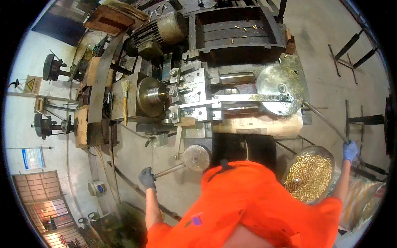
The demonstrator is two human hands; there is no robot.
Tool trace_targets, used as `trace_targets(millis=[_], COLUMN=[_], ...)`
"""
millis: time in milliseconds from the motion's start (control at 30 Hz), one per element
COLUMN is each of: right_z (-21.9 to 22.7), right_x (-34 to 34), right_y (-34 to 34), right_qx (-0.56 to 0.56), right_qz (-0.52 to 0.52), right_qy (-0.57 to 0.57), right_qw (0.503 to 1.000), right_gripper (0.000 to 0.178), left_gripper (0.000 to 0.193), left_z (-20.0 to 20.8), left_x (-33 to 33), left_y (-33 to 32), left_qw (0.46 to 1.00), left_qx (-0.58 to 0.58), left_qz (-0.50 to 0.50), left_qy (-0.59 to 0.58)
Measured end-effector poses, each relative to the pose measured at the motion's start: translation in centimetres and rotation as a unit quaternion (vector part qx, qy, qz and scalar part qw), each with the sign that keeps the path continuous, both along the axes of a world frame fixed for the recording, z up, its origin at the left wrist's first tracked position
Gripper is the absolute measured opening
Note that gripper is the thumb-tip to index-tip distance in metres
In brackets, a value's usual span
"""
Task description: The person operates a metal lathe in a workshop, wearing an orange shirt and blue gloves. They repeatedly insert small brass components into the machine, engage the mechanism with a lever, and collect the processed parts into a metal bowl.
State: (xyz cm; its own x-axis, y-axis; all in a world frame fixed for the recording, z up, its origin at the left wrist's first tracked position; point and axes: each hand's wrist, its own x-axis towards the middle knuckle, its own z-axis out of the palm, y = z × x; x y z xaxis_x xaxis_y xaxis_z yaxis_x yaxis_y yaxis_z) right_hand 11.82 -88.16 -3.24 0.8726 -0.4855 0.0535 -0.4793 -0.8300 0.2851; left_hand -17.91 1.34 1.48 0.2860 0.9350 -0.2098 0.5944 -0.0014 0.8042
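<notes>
My left hand [147, 178], in a dark grey-blue glove, is closed round the end of a metal lever [168, 170]. That lever runs to a small round metal disc [196, 158] at the front of a lathe-like machine [194, 93]. Out to the right, my right hand [350, 151], in a blue glove, grips a longer lever [326, 120]. This one joins a large metal disc [280, 90], from which a flat bar [244, 98] reaches to the tool slide. A round spindle [154, 95] faces the slide from the left; any workpiece in it is too small to make out.
A basin [329, 160] full of small brass pieces [308, 177] stands at right, beside a striped sack [359, 198]. Behind the machine, a dark tray [237, 51] holds several brass pieces. A motor [161, 33] sits at back left. A brush [125, 101] lies on the spindle housing.
</notes>
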Motion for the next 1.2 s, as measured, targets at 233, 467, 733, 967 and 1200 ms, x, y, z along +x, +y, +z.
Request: trace_targets(millis=[233, 467, 733, 967, 1200], right_z=[0.5, -0.5, 1.1, 0.3, 0.8], right_x=[-1.5, -2.5, -2.9, -3.6, -3.9], right_y=[1.2, 0.2, 2.8, 2.5, 3.0], right_qx=[0.025, 0.041, 0.021, 0.028, 0.009], right_qz=[0.038, 0.010, -0.011, -0.001, 0.009], right_qy=[-0.045, -0.031, -0.024, -0.053, -0.029], right_qw=[0.998, 0.999, 0.999, 0.998, 1.000], right_gripper=[0.027, 0.030, 0.029, 0.029, 0.029], left_gripper=[0.012, 0.015, 0.015, 0.012, 0.012], left_z=[0.4, -0.7, -0.5, -0.1, -0.4], left_x=[0.1, -0.5, -0.3, -0.6, -1.1], left_y=[-1.0, -0.3, -0.4, -0.7, -0.7], left_qw=[1.000, 1.000, 1.000, 1.000, 1.000], left_qx=[0.010, 0.023, 0.006, 0.010, 0.016], left_qz=[0.021, 0.007, 0.026, -0.001, 0.018], left_qy=[0.000, -0.003, -0.006, -0.016, 0.004])
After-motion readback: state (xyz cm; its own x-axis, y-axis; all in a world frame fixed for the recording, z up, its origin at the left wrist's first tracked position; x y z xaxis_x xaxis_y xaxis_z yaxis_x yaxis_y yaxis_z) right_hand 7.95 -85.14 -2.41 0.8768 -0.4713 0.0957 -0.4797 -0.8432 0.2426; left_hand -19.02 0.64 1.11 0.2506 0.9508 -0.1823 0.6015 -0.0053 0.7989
